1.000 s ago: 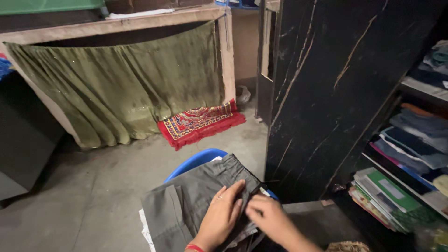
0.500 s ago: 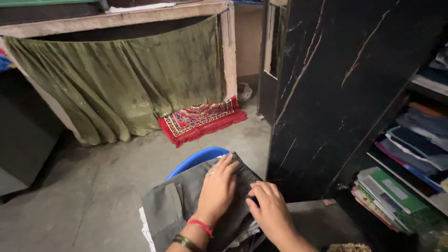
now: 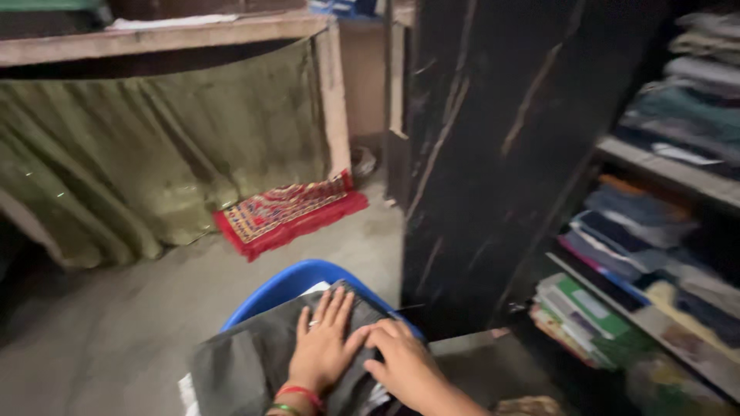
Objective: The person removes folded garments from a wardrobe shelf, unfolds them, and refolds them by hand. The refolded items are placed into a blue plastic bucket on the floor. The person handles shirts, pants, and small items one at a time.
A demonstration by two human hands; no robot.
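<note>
Both hands, left (image 3: 322,348); right (image 3: 402,365); apparently flat on grey garment (image 3: 247,370).

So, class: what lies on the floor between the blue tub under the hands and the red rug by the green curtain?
Only bare grey floor separates the blue tub from the red rug, seen in the head view.

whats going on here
A person presses both hands flat on a folded grey garment lying over a blue tub. The left hand lies palm down on the cloth, and the right hand rests beside it, fingers touching. To the right, an open black cupboard holds shelves of folded clothes.
</note>
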